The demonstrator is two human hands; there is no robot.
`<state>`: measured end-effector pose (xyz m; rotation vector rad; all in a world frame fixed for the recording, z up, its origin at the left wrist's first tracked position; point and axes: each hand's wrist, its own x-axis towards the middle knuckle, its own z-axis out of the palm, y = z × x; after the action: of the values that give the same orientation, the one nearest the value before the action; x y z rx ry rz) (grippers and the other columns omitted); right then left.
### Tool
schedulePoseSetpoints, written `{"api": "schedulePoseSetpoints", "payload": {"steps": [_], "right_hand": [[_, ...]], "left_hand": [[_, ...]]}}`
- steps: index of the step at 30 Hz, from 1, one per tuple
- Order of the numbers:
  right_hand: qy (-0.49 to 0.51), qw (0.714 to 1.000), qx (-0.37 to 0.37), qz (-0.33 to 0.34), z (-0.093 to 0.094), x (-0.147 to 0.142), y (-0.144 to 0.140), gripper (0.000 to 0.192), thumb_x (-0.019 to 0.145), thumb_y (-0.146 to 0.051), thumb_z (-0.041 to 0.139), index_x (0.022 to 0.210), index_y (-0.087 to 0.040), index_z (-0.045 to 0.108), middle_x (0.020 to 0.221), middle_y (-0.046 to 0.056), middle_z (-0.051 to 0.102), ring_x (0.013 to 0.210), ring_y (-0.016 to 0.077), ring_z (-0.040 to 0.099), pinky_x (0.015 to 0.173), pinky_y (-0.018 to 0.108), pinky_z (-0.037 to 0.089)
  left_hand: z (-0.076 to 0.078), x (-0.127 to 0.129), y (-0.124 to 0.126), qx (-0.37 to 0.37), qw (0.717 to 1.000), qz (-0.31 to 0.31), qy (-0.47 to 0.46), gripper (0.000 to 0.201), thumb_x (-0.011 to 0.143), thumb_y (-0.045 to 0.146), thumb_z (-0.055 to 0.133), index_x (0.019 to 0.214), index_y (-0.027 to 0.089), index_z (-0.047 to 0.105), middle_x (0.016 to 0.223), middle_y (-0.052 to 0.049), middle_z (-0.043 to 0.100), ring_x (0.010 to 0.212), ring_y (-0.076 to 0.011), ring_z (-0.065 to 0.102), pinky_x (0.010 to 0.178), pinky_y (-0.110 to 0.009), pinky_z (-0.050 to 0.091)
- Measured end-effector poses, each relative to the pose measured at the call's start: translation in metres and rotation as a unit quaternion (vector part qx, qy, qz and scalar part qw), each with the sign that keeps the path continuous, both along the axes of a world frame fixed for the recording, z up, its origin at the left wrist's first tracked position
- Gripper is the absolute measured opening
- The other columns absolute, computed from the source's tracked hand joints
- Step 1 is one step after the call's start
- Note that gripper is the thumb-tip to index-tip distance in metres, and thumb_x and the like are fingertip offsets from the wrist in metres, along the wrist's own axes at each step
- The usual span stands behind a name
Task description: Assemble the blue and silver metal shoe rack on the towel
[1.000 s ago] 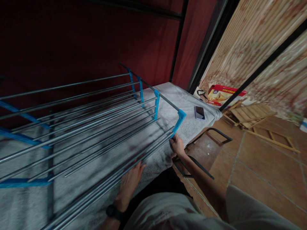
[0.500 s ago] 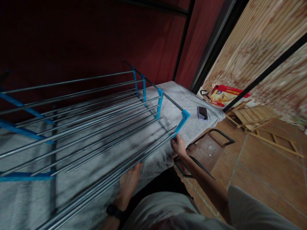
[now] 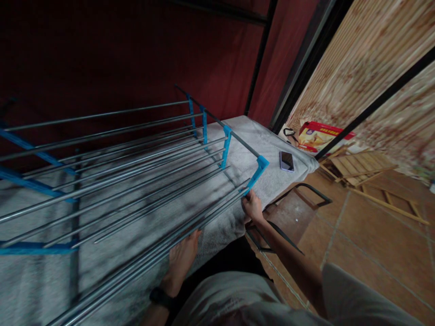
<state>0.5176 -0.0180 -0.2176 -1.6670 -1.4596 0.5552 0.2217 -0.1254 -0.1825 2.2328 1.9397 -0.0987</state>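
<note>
Gripping rack rods (image 3: 142,181): left hand (image 3: 181,260) under, right hand (image 3: 253,206) at corner.

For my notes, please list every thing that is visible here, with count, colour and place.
metal rod rack with blue plastic joints: one, grey and blue, lying on the towel
grey towel-covered surface: one, under the rack
dark smartphone: one, on the towel's right end
red cardboard box: one, on the floor by the wall
wooden slat frames: several, light brown, on the tiled floor
left hand: on the near rods, black wristwatch
right hand: gripping the rod ends below the blue corner joint
</note>
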Motion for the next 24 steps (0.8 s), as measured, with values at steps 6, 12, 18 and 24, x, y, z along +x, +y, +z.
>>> {"api": "schedulePoseSetpoints", "payload": {"steps": [6,12,18,24], "right_hand": [[0.029,1.0,0.01,-0.003,-0.002,-0.001,-0.001,0.03,0.077,-0.029,0.048,0.102,-0.02,0.061,0.089,0.007,0.07,0.083,0.024,0.065,0.081,0.036,0.052],[0.044,0.999,0.022,0.0,0.0,-0.002,0.0,0.032,0.078,-0.031,0.047,0.103,-0.02,0.063,0.091,0.007,0.071,0.087,0.025,0.065,0.086,0.039,0.052],[0.036,0.999,0.016,0.019,-0.004,0.007,-0.008,0.039,0.079,-0.039,0.049,0.109,-0.018,0.062,0.098,0.01,0.071,0.089,0.0256,0.063,0.085,0.04,0.05],[-0.071,0.997,-0.04,0.003,-0.027,0.035,0.001,0.04,0.075,-0.046,0.052,0.1,-0.017,0.063,0.088,0.009,0.066,0.081,0.0259,0.06,0.077,0.038,0.046]], "left_hand": [[-0.002,-0.001,0.001,0.036,0.999,-0.009,0.006,0.042,0.106,0.033,0.029,0.13,0.021,0.061,0.104,-0.011,0.077,0.092,-0.0243,0.073,0.081,-0.033,0.051],[-0.008,-0.002,-0.011,0.07,0.997,-0.01,-0.022,0.037,0.104,0.034,0.039,0.134,0.024,0.059,0.115,-0.008,0.076,0.094,-0.0213,0.073,0.081,-0.031,0.053],[-0.013,-0.023,-0.047,0.16,0.985,0.056,-0.02,0.027,0.1,0.033,0.051,0.121,0.024,0.065,0.111,-0.008,0.075,0.097,-0.0234,0.071,0.084,-0.035,0.052],[-0.013,-0.054,-0.074,0.156,0.979,0.129,-0.029,0.021,0.099,0.037,0.053,0.103,0.022,0.068,0.097,-0.007,0.075,0.095,-0.0222,0.068,0.088,-0.035,0.048]]}}
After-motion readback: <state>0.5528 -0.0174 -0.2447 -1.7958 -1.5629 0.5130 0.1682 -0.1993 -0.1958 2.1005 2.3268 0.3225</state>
